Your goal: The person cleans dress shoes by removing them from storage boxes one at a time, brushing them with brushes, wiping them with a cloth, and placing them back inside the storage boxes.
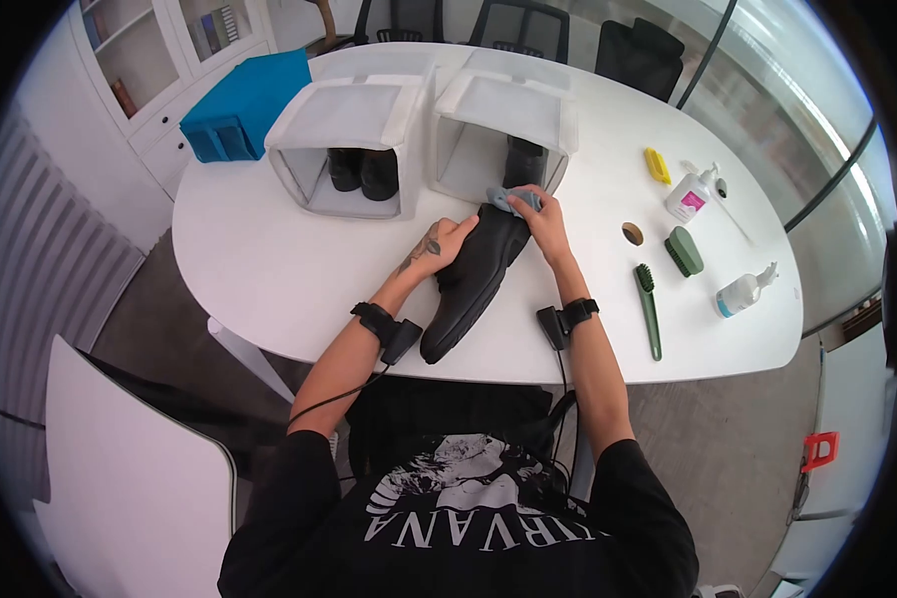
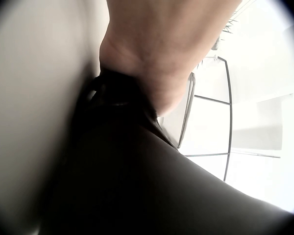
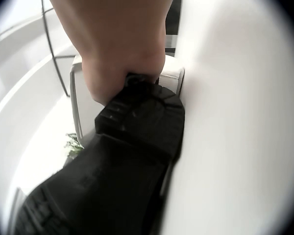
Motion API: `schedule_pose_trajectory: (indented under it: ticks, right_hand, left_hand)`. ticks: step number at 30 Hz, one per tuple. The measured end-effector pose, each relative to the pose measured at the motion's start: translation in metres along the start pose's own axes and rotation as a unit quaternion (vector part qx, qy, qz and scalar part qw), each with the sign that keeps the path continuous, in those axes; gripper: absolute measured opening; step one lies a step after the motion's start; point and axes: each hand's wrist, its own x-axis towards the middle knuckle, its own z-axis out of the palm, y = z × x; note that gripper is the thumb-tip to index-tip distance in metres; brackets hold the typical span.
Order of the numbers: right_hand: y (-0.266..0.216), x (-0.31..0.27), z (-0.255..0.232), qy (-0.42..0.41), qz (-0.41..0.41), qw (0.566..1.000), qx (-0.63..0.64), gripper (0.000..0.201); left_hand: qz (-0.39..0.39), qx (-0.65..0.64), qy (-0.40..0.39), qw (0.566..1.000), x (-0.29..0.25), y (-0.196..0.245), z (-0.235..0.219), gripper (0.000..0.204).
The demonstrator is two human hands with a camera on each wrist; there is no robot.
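While my left grip [image 1: 441, 245] holds a black shoe [image 1: 476, 267] by its side, my right grip [image 1: 544, 221] pinches a grey-blue cloth [image 1: 513, 200] against the heel end. The shoe is between my forearms, over the near side of a white desk [image 1: 234, 269], tilted with its sole to the right and its toe toward my body. Just beyond the cloth, an open white box [image 1: 506, 99] contains another dark shoe [image 1: 524, 165]; beside it, a second box [image 1: 341, 108] contains a black pair [image 1: 362, 172]. Well to the right are two bottles [image 1: 689, 197], a green brush [image 1: 684, 251] and a long-handled brush [image 1: 650, 311].
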Motion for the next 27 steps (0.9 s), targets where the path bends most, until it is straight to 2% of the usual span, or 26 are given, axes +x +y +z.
schedule_pose_trajectory:
  ticks: [8,10,20,27]
  right_hand:
    - [0.004,-0.007,-0.004,0.005,0.013,0.999,0.052,0.028]
    - [0.001,-0.012,-0.003,0.027,0.001,0.998,0.05,0.029]
    - [-0.004,-0.018,-0.004,0.031,0.009,0.999,0.033,0.035]
    - [-0.003,-0.018,-0.004,0.028,0.018,0.998,0.046,0.035]
  left_hand:
    - [-0.047,0.011,-0.05,0.998,0.004,-0.008,-0.005,0.072]
    - [-0.023,-0.048,-0.018,0.998,0.002,-0.011,-0.002,0.074]
    - [-0.033,-0.028,-0.015,0.999,0.007,-0.02,-0.004,0.074]
    - [-0.029,-0.049,-0.017,0.998,0.0,-0.008,-0.005,0.073]
